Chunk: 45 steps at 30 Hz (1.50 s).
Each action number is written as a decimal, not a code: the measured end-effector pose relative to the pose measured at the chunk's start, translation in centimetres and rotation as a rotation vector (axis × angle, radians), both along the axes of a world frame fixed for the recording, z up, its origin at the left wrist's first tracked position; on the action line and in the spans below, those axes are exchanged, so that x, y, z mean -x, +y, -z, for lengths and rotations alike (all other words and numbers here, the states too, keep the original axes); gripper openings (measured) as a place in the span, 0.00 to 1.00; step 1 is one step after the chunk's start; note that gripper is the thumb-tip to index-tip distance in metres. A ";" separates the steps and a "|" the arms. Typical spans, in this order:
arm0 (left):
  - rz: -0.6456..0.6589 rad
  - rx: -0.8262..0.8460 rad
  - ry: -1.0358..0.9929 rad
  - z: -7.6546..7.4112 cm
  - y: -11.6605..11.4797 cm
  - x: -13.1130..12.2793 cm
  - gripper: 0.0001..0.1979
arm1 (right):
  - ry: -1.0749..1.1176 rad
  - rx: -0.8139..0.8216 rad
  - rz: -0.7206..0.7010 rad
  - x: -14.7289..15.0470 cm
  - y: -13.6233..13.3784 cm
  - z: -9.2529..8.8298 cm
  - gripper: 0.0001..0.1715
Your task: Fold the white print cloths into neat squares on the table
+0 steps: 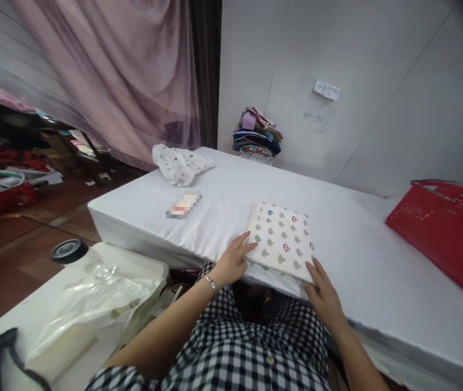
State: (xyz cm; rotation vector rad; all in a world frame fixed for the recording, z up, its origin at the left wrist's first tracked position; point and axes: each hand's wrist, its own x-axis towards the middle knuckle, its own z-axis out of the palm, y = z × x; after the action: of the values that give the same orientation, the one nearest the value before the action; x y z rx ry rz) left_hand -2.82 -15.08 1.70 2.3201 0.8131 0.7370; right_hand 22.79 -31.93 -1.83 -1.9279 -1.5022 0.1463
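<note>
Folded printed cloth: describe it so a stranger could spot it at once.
Start at the white-covered table. At its near edge, between the left hand and right hand, lies the folded cloth. Unlike the crumpled cloth farther back, it is flat and squarish, with grey mushroom-like shapes.

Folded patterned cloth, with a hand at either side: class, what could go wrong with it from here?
The folded cloth lies close to the near edge of the white-covered table, so a pull toward the body might drag it off. The left hand and right hand touch opposite sides, so uneven pressure could skew its layers. The bracelet might snag fabric if that wrist crosses it.
</note>
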 end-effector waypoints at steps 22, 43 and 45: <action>-0.093 -0.121 0.156 -2.6 0.3 -2.6 0.21 | -0.130 -0.068 -0.038 0.3 1.5 -3.0 0.27; -0.095 -0.269 0.321 0.7 1.3 -6.5 0.31 | -0.267 0.351 -0.198 3.2 17.3 -6.9 0.30; -0.094 -0.266 0.319 0.8 1.3 -6.5 0.32 | -0.328 0.384 -0.196 3.5 20.3 -6.8 0.29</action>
State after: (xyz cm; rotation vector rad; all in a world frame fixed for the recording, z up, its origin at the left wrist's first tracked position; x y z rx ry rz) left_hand 3.64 -13.78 0.91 2.6991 1.0221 0.5467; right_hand 19.28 -11.67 4.98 -2.1767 -2.0005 0.2276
